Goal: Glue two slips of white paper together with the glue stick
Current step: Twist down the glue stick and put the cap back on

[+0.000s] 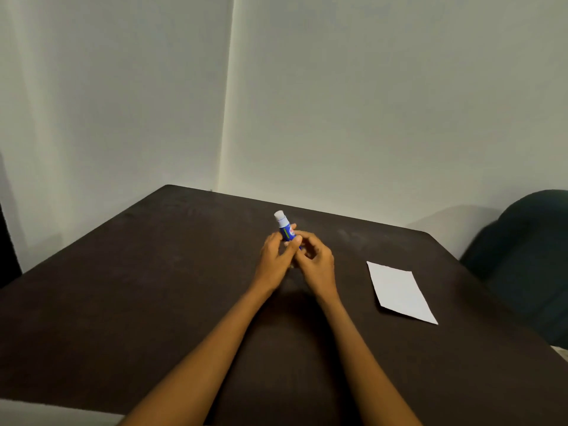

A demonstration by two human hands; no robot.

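Head view: two bare arms reach out over a dark brown tabletop [153,287]. The left hand [275,259] and the right hand [316,261] meet near the middle of the tabletop, and they touch each other. Both hold the glue stick [285,229] between them. The left hand's fingers are curled around the blue body of the stick, with the thumb pressed on its side. The right hand's fingers are bent and pinch the low end of the stick. The stick tilts up and a bit to the left, away from the person. Its white top pokes out above the fingers, on the far side of both hands. I cannot tell if that white top is a cap or the bare glue.

A white paper [399,292] lies flat on the tabletop, to the right of the right hand and well apart from it. No hand touches it. It looks like one sheet; I cannot tell if there are two slips stacked. A dark chair [528,256] stands past the right edge of the tabletop. Pale walls [368,103] rise behind.
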